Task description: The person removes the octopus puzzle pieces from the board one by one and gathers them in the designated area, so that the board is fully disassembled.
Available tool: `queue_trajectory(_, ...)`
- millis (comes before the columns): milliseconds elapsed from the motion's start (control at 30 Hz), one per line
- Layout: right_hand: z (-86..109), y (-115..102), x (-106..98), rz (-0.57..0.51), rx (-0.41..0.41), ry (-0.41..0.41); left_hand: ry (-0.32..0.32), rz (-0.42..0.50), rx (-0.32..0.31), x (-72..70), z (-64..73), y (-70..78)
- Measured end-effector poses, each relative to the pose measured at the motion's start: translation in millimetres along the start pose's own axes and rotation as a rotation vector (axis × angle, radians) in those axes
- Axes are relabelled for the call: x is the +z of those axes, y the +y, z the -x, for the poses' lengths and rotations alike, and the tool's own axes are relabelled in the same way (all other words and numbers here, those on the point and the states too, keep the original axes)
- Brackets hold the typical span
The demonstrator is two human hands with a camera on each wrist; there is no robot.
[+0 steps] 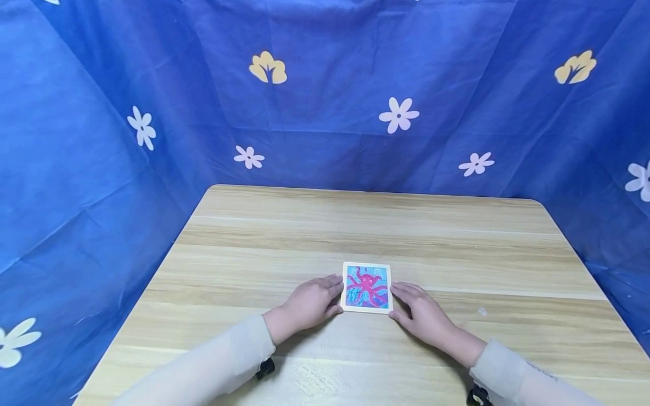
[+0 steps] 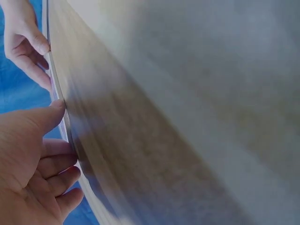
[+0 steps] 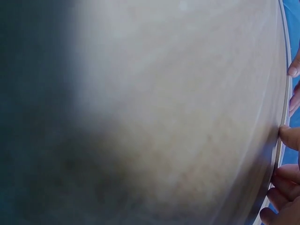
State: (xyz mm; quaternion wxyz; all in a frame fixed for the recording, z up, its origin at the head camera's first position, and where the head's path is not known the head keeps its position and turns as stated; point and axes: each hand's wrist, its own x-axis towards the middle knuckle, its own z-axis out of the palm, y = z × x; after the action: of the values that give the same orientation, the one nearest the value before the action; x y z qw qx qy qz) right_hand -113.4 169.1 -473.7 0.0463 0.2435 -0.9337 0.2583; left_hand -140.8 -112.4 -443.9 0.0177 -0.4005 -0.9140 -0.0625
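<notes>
A small square picture puzzle (image 1: 367,288) lies flat on the wooden table (image 1: 284,225) in the head view. It shows a pink octopus on blue inside a pale frame. From the left side, my left hand (image 1: 311,301) touches the frame's edge, fingers extended along it and thumb by the near corner. My right hand (image 1: 425,316) mirrors this at the right edge, thumb at the near right corner. The left wrist view shows the left hand (image 2: 28,159) with thumb and fingertips at a thin edge. Only fingers of the right hand (image 3: 288,192) appear in the right wrist view.
Blue cloth (image 1: 325,84) with white and yellow flowers hangs behind and beside the table. A small pale spot (image 1: 482,310) marks the tabletop right of the right hand. Dark wrist straps (image 1: 265,369) sit under both light sleeves.
</notes>
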Motion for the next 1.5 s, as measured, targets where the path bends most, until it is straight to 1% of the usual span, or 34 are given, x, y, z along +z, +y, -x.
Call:
queue_trajectory(200, 3.0, -0.2, 0.5, 0.005, 0.02, -0.012, 0.011, 0.004, 0.005, 0.1, 1.1, 2.0)
queue_trajectory(300, 4.5, -0.9, 0.1, 0.002, 0.026, -0.011, 0.003, -0.001, 0.003, -0.4, 1.7, 3.4)
queue_trajectory(500, 5.1, -2.3, -0.9, 0.002, 0.024, -0.007, -0.005, -0.017, -0.002, -0.4, 1.6, 4.0)
queue_trajectory(667, 4.3, -1.5, -1.4, 0.014, 0.021, -0.009, -0.007, -0.007, -0.017, -0.5, 1.8, 3.9)
queue_trajectory(867, 1.2, 0.6, -3.1, 0.017, 0.017, 0.004, -0.003, 0.018, -0.041, 0.5, 3.5, 3.4)
queue_trajectory(1067, -6.9, 1.4, -5.6, -0.013, 0.024, 0.011, 0.015, 0.03, -0.052, 2.7, 6.4, -0.1)
queue_trajectory(1233, -17.3, 0.2, -7.5, -0.016, -0.002, 0.015, 0.032, 0.051, -0.021, 3.6, 8.7, -1.8)
queue_trajectory(1367, -28.3, -2.0, -7.1, -0.014, -0.03, 0.011, 0.015, 0.064, 0.016, 2.0, 9.5, -1.6)
queue_trajectory(1500, -41.4, -5.6, -5.1, -0.021, -0.043, -0.003, -0.005, 0.059, 0.05, 0.9, 9.9, -1.7)
